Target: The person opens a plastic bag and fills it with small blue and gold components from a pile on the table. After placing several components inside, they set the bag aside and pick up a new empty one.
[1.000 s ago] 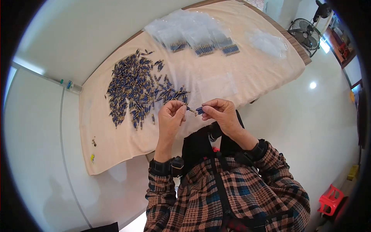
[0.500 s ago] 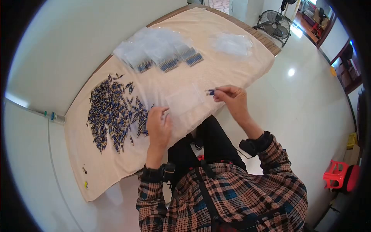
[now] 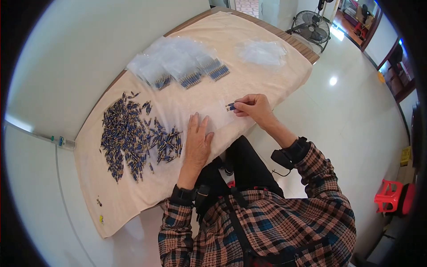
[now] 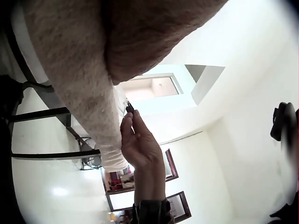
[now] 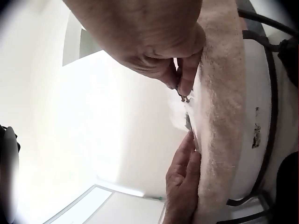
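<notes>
Over the cloth [image 3: 275,84], near the right-hand edge of a clear bag [image 3: 216,112], the right hand [image 3: 252,108] pinches several small blue pieces [image 3: 230,107] between thumb and fingertips. Their long axis runs roughly sideways, brass ends projecting leftward from the fingers towards the bag; contact with it cannot be confirmed. The left hand [image 3: 198,140] lies palm down at the bag's left side, fingers straight and slightly spread, farther from the pieces.
</notes>
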Demonstrator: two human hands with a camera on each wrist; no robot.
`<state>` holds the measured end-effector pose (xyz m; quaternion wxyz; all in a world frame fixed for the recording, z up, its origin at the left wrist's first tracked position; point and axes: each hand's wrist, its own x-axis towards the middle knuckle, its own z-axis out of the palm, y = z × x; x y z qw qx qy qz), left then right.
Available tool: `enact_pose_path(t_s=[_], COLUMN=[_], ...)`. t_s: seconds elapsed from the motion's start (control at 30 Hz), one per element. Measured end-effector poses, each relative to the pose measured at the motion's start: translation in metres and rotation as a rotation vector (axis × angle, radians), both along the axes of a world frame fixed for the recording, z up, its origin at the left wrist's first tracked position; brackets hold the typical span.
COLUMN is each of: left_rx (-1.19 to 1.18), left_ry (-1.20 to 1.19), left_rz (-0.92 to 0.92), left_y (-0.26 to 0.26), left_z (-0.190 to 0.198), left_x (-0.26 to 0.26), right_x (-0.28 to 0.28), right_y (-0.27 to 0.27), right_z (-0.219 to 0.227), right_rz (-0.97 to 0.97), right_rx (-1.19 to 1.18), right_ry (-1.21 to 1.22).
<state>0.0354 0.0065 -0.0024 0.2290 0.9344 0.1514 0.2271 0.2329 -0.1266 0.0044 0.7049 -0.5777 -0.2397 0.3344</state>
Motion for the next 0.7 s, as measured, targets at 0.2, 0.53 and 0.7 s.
enact_pose_path(t_s=[0.2,0.53,0.7], left_rx=[0.011,0.007,0.008], left_ry=[0.026,0.008,0.024], left_rz=[0.002,-0.024,-0.012], left_y=[0.002,0.004,0.002], left_z=[0.002,0.001,0.006], left_x=[0.0,-0.002,-0.002], right_x=[0.009,0.026,0.024], right_y=[0.0,-0.002,0.001], right_z=[0.011,0.018,0.023], right_rz=[0.119,0.225,0.226], right_rx=[-0.162,-0.315,-0.28], right_ry=[0.024,-0.078,-0.015])
